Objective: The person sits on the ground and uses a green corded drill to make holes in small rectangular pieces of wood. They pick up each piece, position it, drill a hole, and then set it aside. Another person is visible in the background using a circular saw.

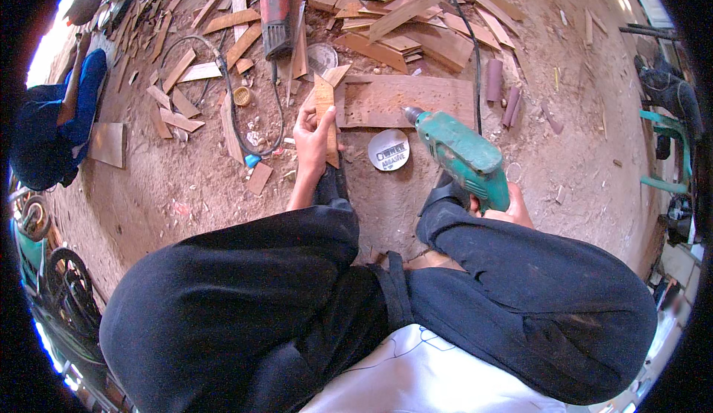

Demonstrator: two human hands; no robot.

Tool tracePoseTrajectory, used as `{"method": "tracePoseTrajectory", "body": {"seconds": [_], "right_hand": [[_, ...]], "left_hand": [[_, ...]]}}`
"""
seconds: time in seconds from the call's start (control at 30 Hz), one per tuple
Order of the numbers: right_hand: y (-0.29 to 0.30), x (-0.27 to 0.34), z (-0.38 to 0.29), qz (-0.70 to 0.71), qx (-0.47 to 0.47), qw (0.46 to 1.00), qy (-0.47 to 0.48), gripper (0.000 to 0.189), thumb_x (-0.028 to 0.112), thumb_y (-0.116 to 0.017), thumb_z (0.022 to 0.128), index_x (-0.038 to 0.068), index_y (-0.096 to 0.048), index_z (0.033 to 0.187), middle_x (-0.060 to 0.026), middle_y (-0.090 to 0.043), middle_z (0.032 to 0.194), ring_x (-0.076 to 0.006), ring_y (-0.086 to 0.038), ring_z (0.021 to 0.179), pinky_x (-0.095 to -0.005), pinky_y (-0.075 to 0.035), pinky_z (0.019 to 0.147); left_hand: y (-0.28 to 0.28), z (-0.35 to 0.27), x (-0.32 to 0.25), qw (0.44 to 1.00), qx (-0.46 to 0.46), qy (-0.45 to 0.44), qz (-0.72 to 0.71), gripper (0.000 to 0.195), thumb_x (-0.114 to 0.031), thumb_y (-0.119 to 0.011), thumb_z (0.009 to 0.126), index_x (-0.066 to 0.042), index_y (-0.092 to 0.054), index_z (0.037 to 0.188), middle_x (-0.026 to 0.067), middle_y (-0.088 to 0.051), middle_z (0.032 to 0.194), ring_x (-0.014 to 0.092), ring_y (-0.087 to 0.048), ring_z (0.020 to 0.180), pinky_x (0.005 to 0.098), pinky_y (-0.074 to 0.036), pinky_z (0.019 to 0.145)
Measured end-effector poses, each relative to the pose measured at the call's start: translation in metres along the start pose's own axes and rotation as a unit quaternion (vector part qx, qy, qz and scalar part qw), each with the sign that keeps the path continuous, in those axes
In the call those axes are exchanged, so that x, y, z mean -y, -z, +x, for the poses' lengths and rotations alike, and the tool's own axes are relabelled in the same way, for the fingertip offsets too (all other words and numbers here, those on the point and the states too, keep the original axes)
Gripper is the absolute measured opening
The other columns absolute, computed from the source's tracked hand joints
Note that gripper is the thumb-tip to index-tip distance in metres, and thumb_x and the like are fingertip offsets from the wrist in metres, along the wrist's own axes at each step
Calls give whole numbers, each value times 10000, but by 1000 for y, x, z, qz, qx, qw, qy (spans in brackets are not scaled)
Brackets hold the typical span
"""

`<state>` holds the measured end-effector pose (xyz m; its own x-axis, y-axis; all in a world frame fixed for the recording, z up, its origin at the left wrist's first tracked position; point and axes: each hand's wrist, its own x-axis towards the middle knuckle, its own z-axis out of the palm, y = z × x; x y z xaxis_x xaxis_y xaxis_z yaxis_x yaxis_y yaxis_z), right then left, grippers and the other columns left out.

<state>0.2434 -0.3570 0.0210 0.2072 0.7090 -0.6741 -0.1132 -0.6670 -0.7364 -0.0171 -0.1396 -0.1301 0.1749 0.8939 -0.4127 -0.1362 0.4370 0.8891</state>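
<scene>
Between the thumb and fingers of my left hand is a narrow wooden slat with a pointed upper end. My right hand grips a green power drill by its handle. The drill's metal chuck points left, over the right part of a flat wooden board on the ground. That board is pitted with many small holes. A round abrasive disc with printing lies just below the board, between my two hands.
Loose wood offcuts are heaped beyond the board. A red and black power tool stands upper left, its cord looping over the dirt. Rolled sandpaper lies right of the board. Another person sits at the far left.
</scene>
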Motion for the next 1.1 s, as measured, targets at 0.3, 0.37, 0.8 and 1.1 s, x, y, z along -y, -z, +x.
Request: {"method": "tracePoseTrajectory", "body": {"seconds": [0.3,0.37,0.8,1.1], "right_hand": [[9,1,1,-35,14,999,29,282,68,-677,635,-6,-634,904,-54,-651,833,-146,-624,787,-278,-482,737],[11,-1,5,-45,32,998,25,282,66,-673,628,-7,-633,898,-58,-652,829,-149,-625,784,-281,-482,741],[15,2,5,-78,48,996,18,261,60,-659,621,-10,-628,872,-58,-653,806,-138,-620,775,-279,-480,732],[16,-2,7,-80,44,996,19,264,79,-666,623,-15,-628,867,-55,-653,790,-139,-624,762,-281,-483,717]], "left_hand": [[2,1,1,1000,9,-11,-14,290,-187,-682,876,-34,-509,1051,49,-600,741,115,-568,528,271,-496,369],[2,2,3,1000,11,-7,-15,293,-183,-683,876,-35,-505,1056,49,-598,739,114,-567,527,270,-495,368],[2,0,1,1000,7,-13,-16,280,-188,-681,877,-33,-514,1039,37,-582,714,108,-560,525,263,-502,377],[0,-1,-2,1000,-4,-7,-3,278,-190,-682,877,-27,-523,1036,45,-586,713,116,-558,514,266,-494,378]]}}
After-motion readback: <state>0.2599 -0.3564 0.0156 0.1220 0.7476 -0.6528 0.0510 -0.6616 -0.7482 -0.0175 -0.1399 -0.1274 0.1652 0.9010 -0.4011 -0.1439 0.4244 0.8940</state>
